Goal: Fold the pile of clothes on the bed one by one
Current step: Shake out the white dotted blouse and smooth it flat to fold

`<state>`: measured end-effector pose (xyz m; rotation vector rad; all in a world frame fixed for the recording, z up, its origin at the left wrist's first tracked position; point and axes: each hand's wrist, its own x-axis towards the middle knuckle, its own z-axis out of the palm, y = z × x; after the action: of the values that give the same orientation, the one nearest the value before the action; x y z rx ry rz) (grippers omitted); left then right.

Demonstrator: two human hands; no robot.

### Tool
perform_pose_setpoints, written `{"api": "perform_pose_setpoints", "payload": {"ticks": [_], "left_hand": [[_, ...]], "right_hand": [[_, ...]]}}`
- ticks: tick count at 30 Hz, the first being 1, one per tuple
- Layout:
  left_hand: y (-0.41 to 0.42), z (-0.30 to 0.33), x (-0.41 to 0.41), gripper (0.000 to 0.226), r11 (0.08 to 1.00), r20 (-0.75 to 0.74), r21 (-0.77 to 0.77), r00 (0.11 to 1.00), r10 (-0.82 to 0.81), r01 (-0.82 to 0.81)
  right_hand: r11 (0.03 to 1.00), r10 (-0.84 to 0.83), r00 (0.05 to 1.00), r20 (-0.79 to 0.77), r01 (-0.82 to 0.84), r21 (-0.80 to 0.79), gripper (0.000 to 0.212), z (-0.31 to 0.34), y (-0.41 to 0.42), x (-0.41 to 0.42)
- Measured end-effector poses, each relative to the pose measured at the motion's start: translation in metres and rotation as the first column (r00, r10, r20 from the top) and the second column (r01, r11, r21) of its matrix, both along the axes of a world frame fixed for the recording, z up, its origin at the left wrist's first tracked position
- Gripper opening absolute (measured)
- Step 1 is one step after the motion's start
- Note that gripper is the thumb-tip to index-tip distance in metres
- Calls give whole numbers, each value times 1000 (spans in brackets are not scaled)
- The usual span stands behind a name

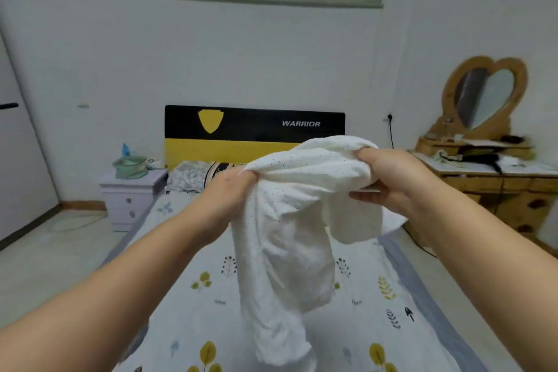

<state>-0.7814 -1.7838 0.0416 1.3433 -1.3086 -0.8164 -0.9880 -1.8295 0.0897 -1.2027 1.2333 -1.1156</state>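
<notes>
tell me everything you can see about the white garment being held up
The white garment looks like thin, soft, crinkled fabric sprinkled with tiny dark dots. It is unfolded and bunched, held in the air above the bed. The left hand grips its upper edge and the right hand grips a bunched part. The rest hangs in loose folds toward the patterned sheet. Its exact type cannot be told.
</notes>
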Motion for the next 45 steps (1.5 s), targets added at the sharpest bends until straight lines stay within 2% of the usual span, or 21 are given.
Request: {"api": "perform_pose_setpoints", "payload": {"ticks": [3,5,6,11,15,19,23,25,27,30,32,34,36,37,38,40,43,45], "left_hand": [[3,20,10,30,992,92,-88,991,95,-87],[3,28,15,31,977,221,-149,958,181,-150],[4,30,18,29,967,291,-184,930,225,-177],[13,41,33,35,957,488,-233,830,270,-174],[20,49,43,30,980,580,-161,791,193,-120],[26,53,47,31,999,651,-18,757,49,-50],[22,47,45,28,987,660,-93,734,160,-131],[19,39,40,23,981,662,-135,724,196,-142],[18,30,33,27,980,684,-132,702,199,-149],[15,18,22,29,977,709,-96,675,202,-192],[14,13,16,22,971,646,-122,727,233,-203],[19,14,6,23,968,450,-178,860,241,-178],[28,22,-8,37,980,196,-194,977,82,-43],[33,25,-15,44,985,126,-166,992,-25,46],[38,26,-22,45,985,136,-122,985,-107,124],[42,18,-35,32,978,296,-39,937,-183,204],[37,-4,-44,14,992,526,-7,844,-106,129],[32,-17,-42,6,997,547,34,834,-72,64]], "right_hand": [[983,-150,925,-349,103,-151,28,-3,7,-10],[956,-239,853,-465,122,-268,32,0,11,-15],[945,-265,844,-466,131,-300,34,3,14,-17],[910,-314,906,-282,204,-360,50,22,20,-29],[937,-307,924,-227,252,-243,54,34,24,-35],[964,-242,967,-75,231,-132,29,34,31,-37],[996,-65,982,176,52,77,16,35,44,-35],[995,19,951,307,-50,92,22,38,48,-30],[991,101,923,371,-128,49,24,42,52,-23],[975,212,911,354,-222,-13,23,47,58,-11],[966,255,913,319,-255,-42,24,49,60,-3],[968,250,926,283,-248,-43,24,48,60,5],[973,229,951,208,-229,-24,22,42,58,14],[974,225,959,175,-226,-13,21,38,58,19],[974,224,961,159,-227,-2,20,34,56,23],[972,228,958,172,-233,10,18,28,54,31],[976,216,956,197,-219,-9,17,25,52,34],[989,150,974,169,-144,-45,18,23,45,26]]}}
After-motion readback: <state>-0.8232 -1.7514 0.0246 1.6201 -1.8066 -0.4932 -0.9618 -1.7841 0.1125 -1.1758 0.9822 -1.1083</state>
